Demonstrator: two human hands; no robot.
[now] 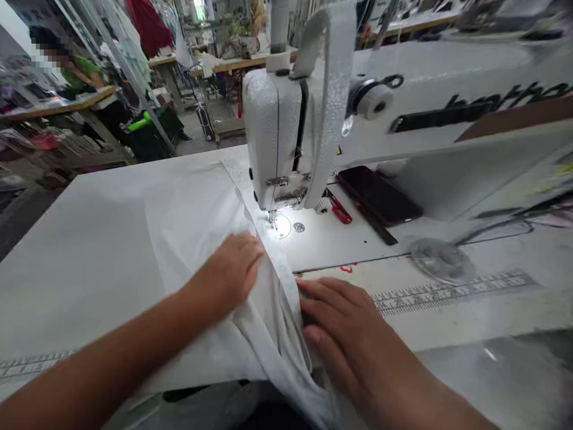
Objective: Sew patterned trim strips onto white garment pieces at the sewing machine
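Observation:
White fabric [192, 203] lies across the machine table, with a folded band [276, 254] along its right edge running up to the needle and presser foot [272, 220] of a white sewing machine [273, 137]. On the fabric, left of the band and just short of the foot, my left hand [235, 266] is closed with its fingers bent down onto the cloth. My right hand [347, 325] rests at the band's outer edge, fingers stretched toward it and fingertips touching, thumb apart below. Gathered folds of cloth hang over the table's front edge between my arms.
Right of the needle lie red-handled thread snips [340, 210], a dark phone [378, 194] and a dark flat strip [373, 224]. A clear round bobbin-like disc [441, 260] sits by a printed ruler tape [452, 291]. Another person [80, 74] sits at a table at far left.

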